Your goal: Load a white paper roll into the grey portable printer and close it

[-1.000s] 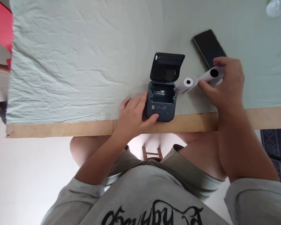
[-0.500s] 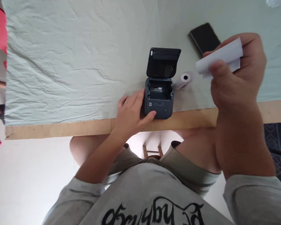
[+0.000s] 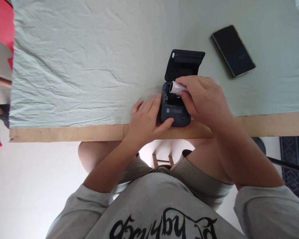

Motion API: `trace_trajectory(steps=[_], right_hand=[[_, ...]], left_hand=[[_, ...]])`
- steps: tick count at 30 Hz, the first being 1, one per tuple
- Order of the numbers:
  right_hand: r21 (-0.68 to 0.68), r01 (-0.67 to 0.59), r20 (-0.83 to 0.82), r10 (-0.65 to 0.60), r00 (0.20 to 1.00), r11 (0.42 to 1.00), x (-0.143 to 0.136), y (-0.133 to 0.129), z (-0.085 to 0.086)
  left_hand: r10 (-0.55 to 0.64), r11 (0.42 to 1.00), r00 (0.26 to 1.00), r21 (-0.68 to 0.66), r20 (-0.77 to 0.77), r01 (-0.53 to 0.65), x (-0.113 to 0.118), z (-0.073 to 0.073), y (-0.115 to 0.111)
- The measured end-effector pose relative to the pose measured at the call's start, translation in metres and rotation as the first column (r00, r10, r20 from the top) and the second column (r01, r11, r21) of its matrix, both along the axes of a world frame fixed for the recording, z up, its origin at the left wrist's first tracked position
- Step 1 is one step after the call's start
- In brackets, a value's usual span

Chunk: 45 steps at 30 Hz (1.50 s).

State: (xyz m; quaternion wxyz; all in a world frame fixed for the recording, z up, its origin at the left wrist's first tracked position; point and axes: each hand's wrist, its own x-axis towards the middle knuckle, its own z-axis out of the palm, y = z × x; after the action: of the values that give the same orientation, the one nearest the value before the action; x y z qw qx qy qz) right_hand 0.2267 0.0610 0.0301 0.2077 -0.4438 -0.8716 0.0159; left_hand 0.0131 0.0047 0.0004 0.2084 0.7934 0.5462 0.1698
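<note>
A small dark blue printer (image 3: 175, 114) stands at the table's front edge, its black lid (image 3: 183, 64) raised. My left hand (image 3: 147, 119) grips its left side, with the thumb on the front top. Over the open compartment, my right hand (image 3: 201, 98) holds a white paper roll (image 3: 177, 87) between thumb and fingers. The roll's left end shows; its right part is hidden by my fingers. Whether the roll touches the compartment I cannot tell.
A black phone (image 3: 233, 50) in a case lies at the back right on the pale green cloth (image 3: 89, 66). Bare wood (image 3: 69, 133) runs along the front edge. At the far left are red objects and part of another person's limbs.
My right hand has moved left and down with the paper roll, from beside the phone to over the printer. The second roll beside the printer is now hidden. The view has shifted slightly.
</note>
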Motion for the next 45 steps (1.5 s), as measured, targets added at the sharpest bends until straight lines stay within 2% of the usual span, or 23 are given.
trace_trajectory(steps=[5,8,12,18,21,25,29,31,33,36,40,45], right_hand=[[-0.127,0.123,0.034,-0.12,0.992,0.984,-0.001,0.0,0.003],[-0.185,0.151,0.031,-0.148,0.988,0.971,-0.002,0.0,0.003],[-0.204,0.1,0.015,-0.099,0.995,0.974,-0.001,0.002,0.004],[-0.112,0.066,-0.053,-0.072,0.996,0.992,0.003,-0.007,0.01],[-0.094,0.012,-0.055,-0.017,0.998,0.996,0.003,-0.016,0.011],[-0.117,-0.041,-0.075,0.032,0.997,0.992,0.001,-0.023,0.01],[-0.154,-0.046,-0.165,0.021,0.986,0.987,0.004,-0.021,0.014],[-0.085,-0.003,-0.268,-0.02,0.963,0.996,0.008,-0.016,0.016],[-0.02,0.093,-0.333,-0.094,0.938,0.995,0.011,-0.01,0.018],[0.007,0.208,-0.314,-0.196,0.929,0.978,0.012,-0.002,0.018],[-0.067,0.228,-0.232,-0.237,0.943,0.971,0.012,0.004,0.015],[-0.041,0.214,-0.302,-0.216,0.928,0.976,0.015,0.001,0.013]], left_hand=[[0.006,1.0,1.0,-0.011,-0.002,-0.006,0.0,0.0,0.0],[0.004,1.0,1.0,-0.016,-0.005,-0.005,0.001,0.001,0.0],[0.003,1.0,1.0,-0.016,-0.015,-0.003,0.002,0.002,0.0],[0.02,1.0,1.0,-0.008,0.007,-0.02,0.001,0.002,0.0],[0.012,1.0,0.999,0.02,0.047,-0.013,0.0,0.003,0.0],[-0.028,0.999,0.999,0.024,0.032,0.027,-0.001,0.003,-0.001],[-0.055,0.998,0.998,0.02,-0.008,0.055,-0.002,0.002,-0.002],[-0.068,0.997,0.998,0.02,-0.016,0.068,-0.003,0.002,-0.002],[-0.084,0.996,0.996,0.023,-0.018,0.084,-0.004,0.001,-0.001],[-0.099,0.995,0.995,0.029,-0.019,0.099,-0.005,0.0,-0.002],[-0.106,0.993,0.994,0.049,-0.013,0.106,-0.005,0.0,-0.002],[-0.1,0.995,0.995,0.022,-0.022,0.101,-0.004,0.001,-0.002]])
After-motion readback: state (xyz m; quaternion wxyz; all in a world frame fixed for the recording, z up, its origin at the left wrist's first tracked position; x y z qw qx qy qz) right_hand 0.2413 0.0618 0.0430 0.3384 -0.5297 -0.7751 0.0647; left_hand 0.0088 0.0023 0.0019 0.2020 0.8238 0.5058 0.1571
